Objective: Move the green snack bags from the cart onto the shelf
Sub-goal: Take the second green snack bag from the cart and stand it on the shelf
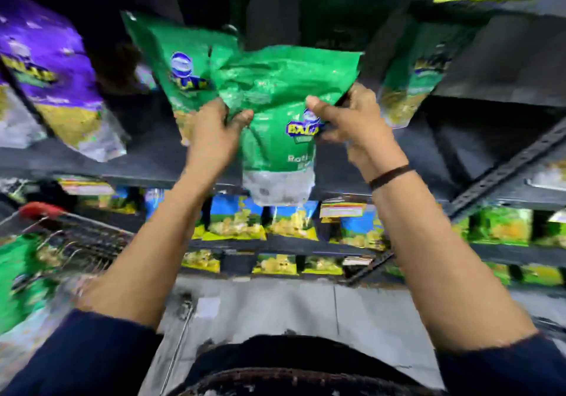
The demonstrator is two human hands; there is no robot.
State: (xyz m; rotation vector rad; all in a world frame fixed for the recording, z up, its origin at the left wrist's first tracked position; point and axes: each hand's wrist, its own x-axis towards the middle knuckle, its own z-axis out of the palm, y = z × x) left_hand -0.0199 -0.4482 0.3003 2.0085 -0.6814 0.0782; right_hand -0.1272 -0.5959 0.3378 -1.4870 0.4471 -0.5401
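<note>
Both hands hold one green snack bag [275, 104] in front of the dark shelf [147, 157]. Left hand [214, 129] has its grip closed on the bag's left edge, thumb in front — right hand [349, 123] pinches the right edge, thumb over the logo. The bag hangs upright, its clear bottom below the shelf's front lip. Behind it, at 11 o'clock, a second green bag [177, 59] leans on the shelf; a third green bag [410, 80] stands at 3 o'clock. Purple bags [52, 68] are at 9 o'clock. The cart [70, 236] with more green bags [15, 273] is at 8 o'clock.
</note>
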